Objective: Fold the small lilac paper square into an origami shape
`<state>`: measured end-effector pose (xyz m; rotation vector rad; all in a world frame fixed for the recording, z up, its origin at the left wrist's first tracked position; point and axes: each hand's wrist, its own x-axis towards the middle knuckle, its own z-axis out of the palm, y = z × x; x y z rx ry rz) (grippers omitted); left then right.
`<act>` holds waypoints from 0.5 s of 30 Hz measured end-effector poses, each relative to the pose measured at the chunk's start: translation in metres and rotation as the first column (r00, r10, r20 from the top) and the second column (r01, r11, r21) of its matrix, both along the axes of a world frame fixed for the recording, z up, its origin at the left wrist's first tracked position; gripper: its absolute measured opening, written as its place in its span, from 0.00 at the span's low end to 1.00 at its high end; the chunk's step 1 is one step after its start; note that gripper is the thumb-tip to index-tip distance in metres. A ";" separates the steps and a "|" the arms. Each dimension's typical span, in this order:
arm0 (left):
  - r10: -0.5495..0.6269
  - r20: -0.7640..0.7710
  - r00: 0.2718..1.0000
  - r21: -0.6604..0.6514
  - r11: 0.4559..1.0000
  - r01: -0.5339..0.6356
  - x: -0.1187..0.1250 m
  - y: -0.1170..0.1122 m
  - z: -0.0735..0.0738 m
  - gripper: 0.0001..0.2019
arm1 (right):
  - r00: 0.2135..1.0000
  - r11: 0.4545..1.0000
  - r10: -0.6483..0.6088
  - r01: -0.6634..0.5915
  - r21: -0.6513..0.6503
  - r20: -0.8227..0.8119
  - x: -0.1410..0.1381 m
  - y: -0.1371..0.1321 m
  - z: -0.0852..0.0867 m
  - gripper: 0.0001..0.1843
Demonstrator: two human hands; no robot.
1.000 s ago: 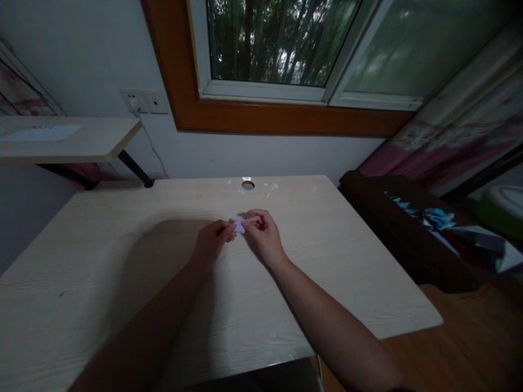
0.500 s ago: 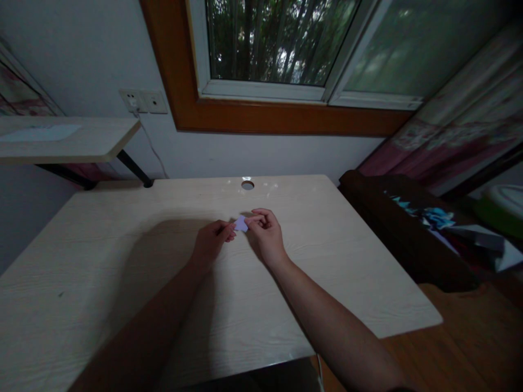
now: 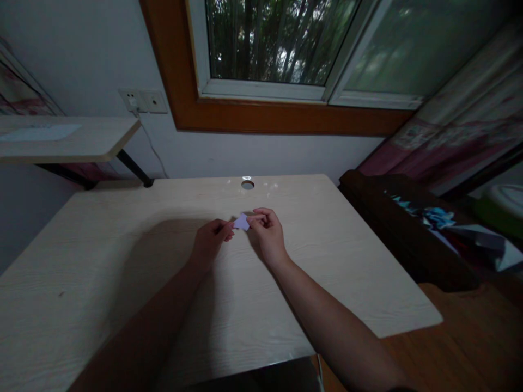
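Observation:
A small pale lilac piece of folded paper (image 3: 241, 222) is held just above the light wooden desk (image 3: 122, 256), near its middle. My left hand (image 3: 210, 241) pinches the paper's left edge with curled fingers. My right hand (image 3: 266, 233) pinches its right edge between thumb and forefinger, the other fingers curled in. Both forearms stretch from the desk's near edge toward the paper.
A round cable hole (image 3: 247, 184) sits at the desk's far edge below the window (image 3: 278, 49). A shelf (image 3: 61, 139) juts from the left wall beside wall sockets (image 3: 143, 101). A dark bed frame (image 3: 404, 228) with bedding runs along the desk's right side.
The paper has shifted slightly right and up between my fingers, and more of it shows now. My right hand has turned a little; both hands stay in place.

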<state>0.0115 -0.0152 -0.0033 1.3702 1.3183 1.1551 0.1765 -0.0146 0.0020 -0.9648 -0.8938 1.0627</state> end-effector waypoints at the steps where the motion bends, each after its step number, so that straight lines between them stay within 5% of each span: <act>1: 0.001 0.007 1.000 0.006 1.000 -0.001 0.000 0.000 0.000 0.13 | 1.000 1.000 -0.002 0.002 -0.001 0.004 0.000 0.000 0.000 0.16; 10: 0.080 0.051 0.995 0.225 0.970 -0.090 -0.001 -0.002 0.003 0.08 | 1.000 0.998 -0.021 0.022 -0.052 0.010 0.004 0.003 -0.001 0.15; 15: -0.046 -0.115 0.992 0.434 0.896 0.092 0.001 -0.005 0.001 0.08 | 0.999 0.997 0.043 -0.044 -0.057 -0.014 0.002 0.002 -0.004 0.13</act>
